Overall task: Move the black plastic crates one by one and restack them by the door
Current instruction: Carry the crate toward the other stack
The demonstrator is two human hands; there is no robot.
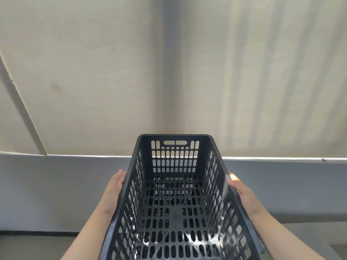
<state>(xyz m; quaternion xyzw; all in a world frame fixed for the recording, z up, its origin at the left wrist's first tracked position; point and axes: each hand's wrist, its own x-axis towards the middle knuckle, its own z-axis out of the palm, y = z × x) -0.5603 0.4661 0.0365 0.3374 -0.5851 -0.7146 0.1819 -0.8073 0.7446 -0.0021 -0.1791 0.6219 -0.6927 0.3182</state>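
A black plastic crate [176, 203] with slotted walls and floor fills the lower middle of the head view, its long axis pointing away from me. It is empty and held up in the air. My left hand [112, 192] presses flat against its left long side below the rim. My right hand [244, 194] grips the right long side the same way. Both forearms reach in from the bottom corners. No other crate and no door is in view.
A cream wall [93, 72] with an inside corner stands straight ahead. Below it runs a grey band [56, 184] topped by a pale ledge. Dark floor [37, 244] shows at the bottom left. A slanted strip crosses the wall at far left.
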